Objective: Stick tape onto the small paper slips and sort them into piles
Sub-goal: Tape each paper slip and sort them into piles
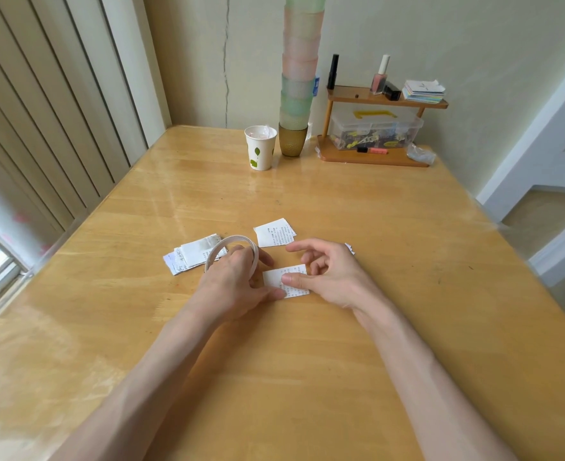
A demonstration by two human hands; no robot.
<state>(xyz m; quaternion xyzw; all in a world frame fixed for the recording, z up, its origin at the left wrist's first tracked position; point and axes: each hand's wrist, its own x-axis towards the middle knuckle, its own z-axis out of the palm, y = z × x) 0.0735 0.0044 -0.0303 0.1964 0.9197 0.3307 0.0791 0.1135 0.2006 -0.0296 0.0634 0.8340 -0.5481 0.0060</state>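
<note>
A small printed paper slip (276, 277) lies on the wooden table (374, 211) between my hands. My right hand (331, 274) presses its thumb onto the slip, the other fingers loosely spread above it. My left hand (237, 281) is threaded through a white tape roll (232, 242) and its thumb touches the slip's lower left edge. A pile of slips (191, 254) lies left of the roll. Another small pile (274, 232) lies just beyond my hands. A slip corner (350, 247) peeks out behind my right hand.
At the table's far edge stand a paper cup (261, 151), a tall stack of coloured cups (299, 78) and a wooden shelf (374, 158) with a clear box, bottles and cards. Vertical blinds (41, 111) hang at the left.
</note>
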